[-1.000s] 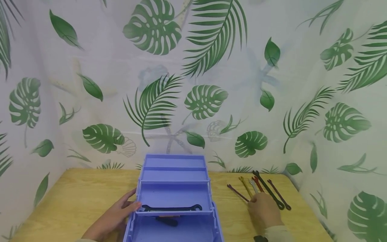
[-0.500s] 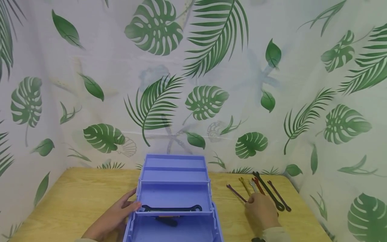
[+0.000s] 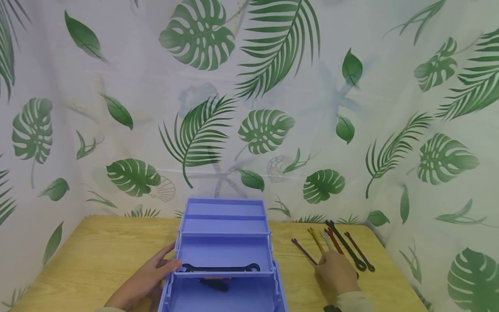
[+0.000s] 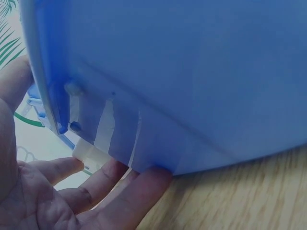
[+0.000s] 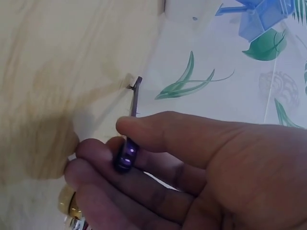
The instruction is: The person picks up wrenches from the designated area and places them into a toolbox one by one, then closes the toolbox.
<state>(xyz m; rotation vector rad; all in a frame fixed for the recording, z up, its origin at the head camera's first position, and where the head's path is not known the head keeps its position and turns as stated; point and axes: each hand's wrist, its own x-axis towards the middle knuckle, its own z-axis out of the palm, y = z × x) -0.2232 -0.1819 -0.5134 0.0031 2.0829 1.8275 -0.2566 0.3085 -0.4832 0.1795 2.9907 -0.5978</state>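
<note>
My left hand [image 3: 146,277] holds the left side of the blue toolbox [image 3: 230,299]; its thumb lies at the front corner of the lower tray [image 3: 224,251]. In the left wrist view the fingers [image 4: 139,196] touch the box's outer wall. My right hand [image 3: 337,268] pinches the near end of a purple wrench [image 3: 304,251] between thumb and fingers. The right wrist view shows the purple wrench [image 5: 127,153] slanting away toward the wooden surface, its ring end resting against the fingers. A black wrench [image 3: 220,268] lies along the front of the lower tray.
Beyond my right hand lie a gold wrench [image 3: 315,238], a silver wrench [image 3: 326,239], a red wrench [image 3: 333,239], a large black wrench [image 3: 347,247] and another purple wrench [image 3: 360,252]. A dark-handled tool [image 3: 215,284] sits in the toolbox below the tray. Leaf-printed cloth surrounds the table [image 3: 117,242].
My right hand has shifted slightly left, and the purple wrench in it has turned a little steeper. My left hand and the toolbox have stayed in place.
</note>
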